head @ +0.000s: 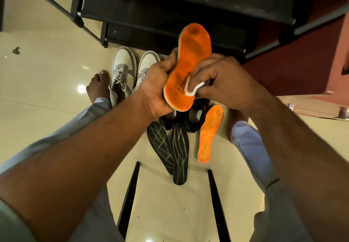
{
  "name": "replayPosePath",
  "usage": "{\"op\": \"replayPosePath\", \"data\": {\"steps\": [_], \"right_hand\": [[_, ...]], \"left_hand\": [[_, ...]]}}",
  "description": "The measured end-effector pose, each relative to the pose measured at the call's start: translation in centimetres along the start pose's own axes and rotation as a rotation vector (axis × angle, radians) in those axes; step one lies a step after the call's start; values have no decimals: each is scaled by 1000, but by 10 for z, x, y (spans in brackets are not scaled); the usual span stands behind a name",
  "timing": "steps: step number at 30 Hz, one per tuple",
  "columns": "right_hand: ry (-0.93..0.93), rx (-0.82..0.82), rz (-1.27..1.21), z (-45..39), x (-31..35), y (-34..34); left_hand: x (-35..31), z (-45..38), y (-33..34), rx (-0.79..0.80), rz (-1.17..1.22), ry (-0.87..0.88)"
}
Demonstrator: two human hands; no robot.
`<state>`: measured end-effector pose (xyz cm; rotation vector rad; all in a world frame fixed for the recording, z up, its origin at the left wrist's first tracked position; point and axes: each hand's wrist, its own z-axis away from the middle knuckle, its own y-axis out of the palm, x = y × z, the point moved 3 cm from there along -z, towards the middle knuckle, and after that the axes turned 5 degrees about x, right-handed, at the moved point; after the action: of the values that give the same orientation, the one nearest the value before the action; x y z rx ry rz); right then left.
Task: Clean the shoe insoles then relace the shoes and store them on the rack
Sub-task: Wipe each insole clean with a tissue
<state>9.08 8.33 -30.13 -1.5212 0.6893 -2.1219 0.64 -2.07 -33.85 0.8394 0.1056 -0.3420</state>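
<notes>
Looks like a home entryway. Glossy cream floor tiles (47,83), a black shoe rack (170,5) far ahead, white sneakers (123,68) parked before it.

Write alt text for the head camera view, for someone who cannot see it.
A seated person's left hand holds an orange insole upright while the right hand wipes it with a white wipe. On the floor below lie a second orange insole, two black insoles and white sneakers by a black rack.

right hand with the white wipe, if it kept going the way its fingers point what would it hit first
The right hand points left, pressing the white wipe onto the held orange insole; past it, likely the left hand.
</notes>
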Motion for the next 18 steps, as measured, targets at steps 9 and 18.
{"op": "replayPosePath", "data": {"steps": [9,18], "right_hand": [[167,-239,-42,3,-21,-6],[75,-472,-284,4,-1,-11]], "left_hand": [[-13,6,3,152,-105,-154],[-24,1,-18,690,143,-269]]}}
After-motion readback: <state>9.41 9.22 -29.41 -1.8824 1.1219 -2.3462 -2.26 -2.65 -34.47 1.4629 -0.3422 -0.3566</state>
